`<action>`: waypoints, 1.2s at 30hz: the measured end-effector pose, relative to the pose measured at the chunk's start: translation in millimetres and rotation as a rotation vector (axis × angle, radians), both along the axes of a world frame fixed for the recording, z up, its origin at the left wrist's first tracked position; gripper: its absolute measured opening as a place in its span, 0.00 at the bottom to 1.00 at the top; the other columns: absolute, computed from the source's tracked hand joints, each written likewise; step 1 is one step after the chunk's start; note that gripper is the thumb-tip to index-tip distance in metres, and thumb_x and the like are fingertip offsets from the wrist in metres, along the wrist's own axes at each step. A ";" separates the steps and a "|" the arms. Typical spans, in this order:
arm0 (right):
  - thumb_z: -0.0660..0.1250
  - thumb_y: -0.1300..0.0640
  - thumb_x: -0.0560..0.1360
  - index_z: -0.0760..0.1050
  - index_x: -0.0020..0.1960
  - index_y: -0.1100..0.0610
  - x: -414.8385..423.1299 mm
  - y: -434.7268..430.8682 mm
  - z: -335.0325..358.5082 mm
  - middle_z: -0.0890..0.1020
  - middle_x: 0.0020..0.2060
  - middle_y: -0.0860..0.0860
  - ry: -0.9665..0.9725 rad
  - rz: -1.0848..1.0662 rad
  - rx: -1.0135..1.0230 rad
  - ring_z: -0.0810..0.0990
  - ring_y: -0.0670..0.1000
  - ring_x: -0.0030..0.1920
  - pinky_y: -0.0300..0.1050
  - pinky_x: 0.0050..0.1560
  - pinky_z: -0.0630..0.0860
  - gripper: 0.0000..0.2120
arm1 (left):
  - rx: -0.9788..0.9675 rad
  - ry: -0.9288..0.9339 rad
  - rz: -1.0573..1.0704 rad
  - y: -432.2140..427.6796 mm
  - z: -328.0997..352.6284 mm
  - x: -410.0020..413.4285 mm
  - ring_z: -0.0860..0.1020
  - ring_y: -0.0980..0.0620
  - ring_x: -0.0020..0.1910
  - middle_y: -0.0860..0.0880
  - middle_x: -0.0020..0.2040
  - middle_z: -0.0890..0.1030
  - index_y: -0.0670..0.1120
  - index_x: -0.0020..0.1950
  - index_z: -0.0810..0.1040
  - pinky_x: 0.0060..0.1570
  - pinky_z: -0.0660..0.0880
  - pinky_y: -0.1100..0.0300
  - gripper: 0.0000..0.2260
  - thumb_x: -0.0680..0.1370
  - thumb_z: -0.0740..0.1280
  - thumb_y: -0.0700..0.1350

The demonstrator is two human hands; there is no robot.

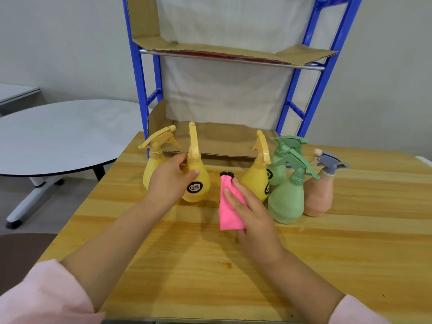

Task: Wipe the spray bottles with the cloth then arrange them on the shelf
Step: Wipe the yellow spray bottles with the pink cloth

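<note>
Head view: a person in pink sleeves (pixel 46 298) reaches over a wooden table (pixel 210 277) towards a row of spray bottles.
Left hand (pixel 170 183): grasps the middle yellow bottle (pixel 198 185) round its upper body and neck, with the thumb across the front.
Middle yellow bottle: stands upright on the table, left of centre, with a dark round label facing the camera.
Right hand (pixel 253 213): holds the pink cloth (pixel 228 206), with the fingers laid across its front and the thumb hidden behind.
Pink cloth: folded into a long strip with a black edge at its far end, between the middle yellow bottle and the right yellow bottle (pixel 256 181).
Left yellow bottle (pixel 153 167): upright, just behind the left hand.
Green bottles: the near green bottle (pixel 286 202) stands just beside the right yellow bottle, and the far green bottle (pixel 278 162) is behind it.
Peach bottle (pixel 319 197): has a grey trigger and stands at the right end of the row, touching the near green bottle.
Shelf (pixel 312 90): has a blue frame and stands at the far edge of the table. Both visible levels are lined with cardboard (pixel 210 139) and hold no bottles.
Round white table (pixel 58 136): stands to the far left, well apart.
</note>
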State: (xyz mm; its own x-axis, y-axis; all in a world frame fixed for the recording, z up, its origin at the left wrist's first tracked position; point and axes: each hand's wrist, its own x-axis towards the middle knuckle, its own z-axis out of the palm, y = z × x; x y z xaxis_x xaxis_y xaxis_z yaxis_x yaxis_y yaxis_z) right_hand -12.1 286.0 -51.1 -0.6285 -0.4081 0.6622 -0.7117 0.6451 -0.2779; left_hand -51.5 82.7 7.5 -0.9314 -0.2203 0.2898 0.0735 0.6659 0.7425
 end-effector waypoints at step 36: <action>0.58 0.54 0.70 0.72 0.66 0.56 18.3 57.3 10.5 0.76 0.64 0.58 -0.066 -0.059 -0.044 0.73 0.52 0.63 0.51 0.52 0.81 0.25 | -0.228 0.228 -0.269 90.8 19.7 -9.1 0.71 0.51 0.61 0.49 0.60 0.75 0.45 0.65 0.72 0.61 0.67 0.59 0.22 0.74 0.70 0.48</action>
State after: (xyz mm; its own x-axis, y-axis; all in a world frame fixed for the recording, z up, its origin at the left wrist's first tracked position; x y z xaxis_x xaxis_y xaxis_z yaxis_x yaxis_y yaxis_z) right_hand 6.2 343.3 -40.6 -0.6935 -0.3407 0.6348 -0.6522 0.6711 -0.3524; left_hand -60.6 173.5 27.3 -0.8535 0.1157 0.5080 0.4125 0.7457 0.5232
